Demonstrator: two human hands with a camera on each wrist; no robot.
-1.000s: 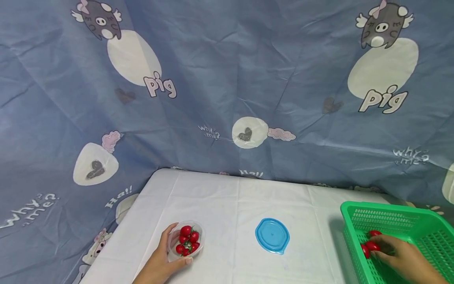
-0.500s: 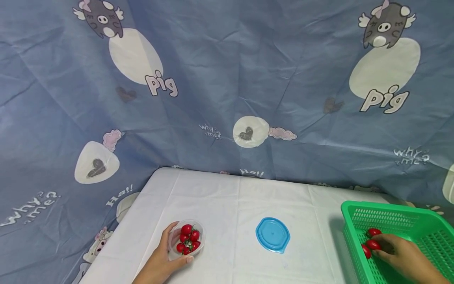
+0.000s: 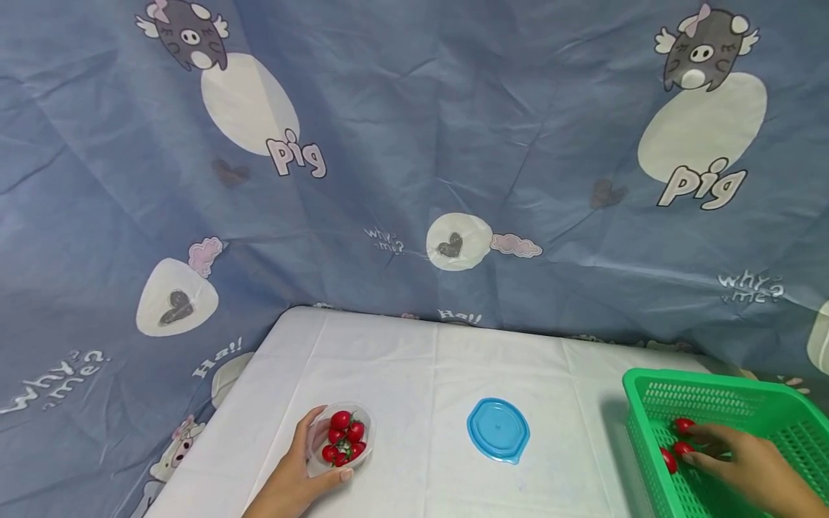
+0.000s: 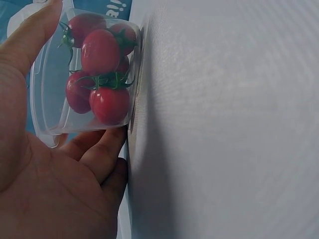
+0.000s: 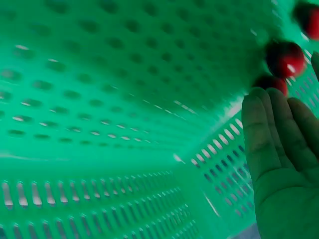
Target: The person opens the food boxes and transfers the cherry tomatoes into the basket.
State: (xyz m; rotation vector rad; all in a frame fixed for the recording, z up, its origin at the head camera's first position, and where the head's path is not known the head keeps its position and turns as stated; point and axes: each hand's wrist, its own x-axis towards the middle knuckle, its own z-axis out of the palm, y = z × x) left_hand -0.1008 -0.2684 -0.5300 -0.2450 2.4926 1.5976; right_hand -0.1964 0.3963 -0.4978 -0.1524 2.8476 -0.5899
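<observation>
With the blue lid (image 3: 498, 429) taken as the clock's centre, a white-covered bench (image 3: 505, 360) is seen all round it, closed off at 12 o'clock by a blue cloth (image 3: 388, 158) printed with pigs, hearts and lettering. The cloth is also hung down the side at 9 to 10 o'clock. At 3 to 4 o'clock a green basket (image 3: 709, 375) is placed, and the lid is separated from the loose tomatoes (image 3: 683, 450) by the basket's perforated near wall.

Inside the basket, three red tomatoes can be made out, bunched at its 9 to 10 o'clock side. They are approached from 4 o'clock by the right hand (image 3: 751, 467), whose fingers are held extended beside them; whether a tomato is touched cannot be told.

At 9 o'clock from the lid, a clear container (image 4: 52, 99) is stood uncovered on the bench. It is gripped by the left hand (image 3: 294, 471), with thumb and fingers wrapped around its sides. Several red tomatoes with green stems are held in it, grouped together and seen through the wall.
</observation>
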